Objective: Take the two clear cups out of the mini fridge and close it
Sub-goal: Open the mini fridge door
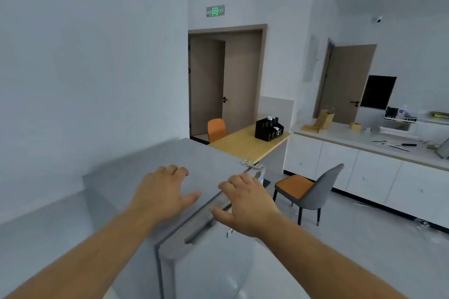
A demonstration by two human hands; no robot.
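Wood table (245,145) w/ black organizer (268,130); orange chair (216,129); grey chair (315,189) nr white cabinets (364,172).

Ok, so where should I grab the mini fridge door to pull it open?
Grip the mini fridge door by the recessed groove along its top edge, under the right hand, coming from above. The hinge sits at the far end, so hook your fingers nearer the close end.

white walls, grey floor, wooden table (245,144), orange chair (216,128), white cabinets (364,172).
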